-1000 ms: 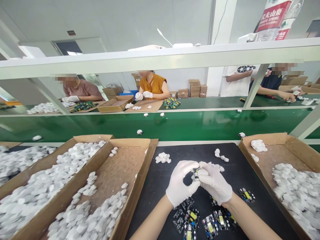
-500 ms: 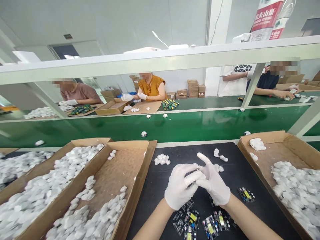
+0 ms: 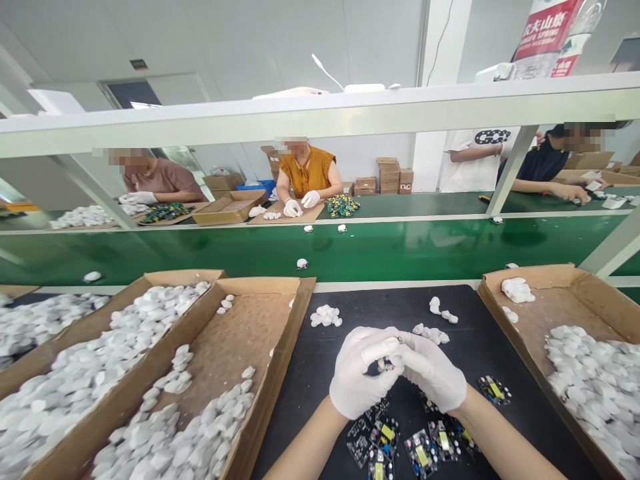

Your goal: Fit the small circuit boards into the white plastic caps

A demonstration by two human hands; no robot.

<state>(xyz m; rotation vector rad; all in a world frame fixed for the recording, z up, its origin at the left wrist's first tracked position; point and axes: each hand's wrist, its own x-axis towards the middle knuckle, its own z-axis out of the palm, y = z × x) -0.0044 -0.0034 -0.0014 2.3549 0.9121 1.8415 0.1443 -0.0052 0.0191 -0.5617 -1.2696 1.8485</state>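
Cardboard trays (image 3: 280, 333) of white plastic shells (image 3: 80, 380), green conveyor belt (image 3: 400, 250), co-workers (image 3: 306, 172) opposite, stacked boxes (image 3: 387, 175)

Two white-gloved hands, left (image 3: 356, 380) and right (image 3: 433, 375), meet over a black worktop (image 3: 480, 347). Three shallow brown cardboard trays flank it: two on the left (image 3: 150, 280) (image 3: 260, 285) and one on the right (image 3: 545, 272), each holding white plastic shells too numerous to count. Three shells (image 3: 302, 263) (image 3: 309, 229) (image 3: 342, 228) ride the green conveyor belt (image 3: 400, 250). Across it, four people are at work, two of them in white gloves.
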